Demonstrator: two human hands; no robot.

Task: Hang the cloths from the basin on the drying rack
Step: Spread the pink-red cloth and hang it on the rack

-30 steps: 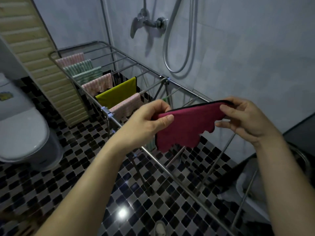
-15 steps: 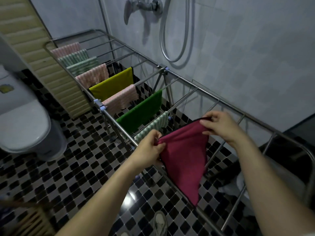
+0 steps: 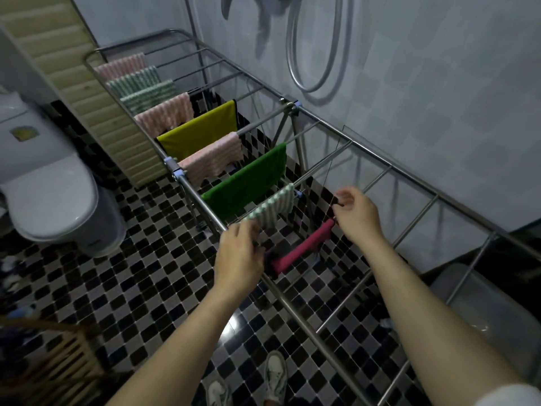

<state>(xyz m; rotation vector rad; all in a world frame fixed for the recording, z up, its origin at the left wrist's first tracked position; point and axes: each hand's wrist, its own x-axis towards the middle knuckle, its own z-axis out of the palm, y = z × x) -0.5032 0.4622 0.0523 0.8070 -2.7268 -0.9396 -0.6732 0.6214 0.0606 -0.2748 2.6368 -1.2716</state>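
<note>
Magenta cloth (image 3: 303, 247) lies draped over one rod of the drying rack (image 3: 409, 174), its long axis running 8 o'clock to 2 o'clock. Left hand (image 3: 238, 256) grips the near end by the front rail. Right hand (image 3: 358, 219) pinches the far end (the deeper reach). Striped cloth (image 3: 273, 208) hangs just beside at 10 o'clock, so little slack that way. Bare rods toward 4 o'clock leave room. Likely next: square the edges, then let go.
</note>
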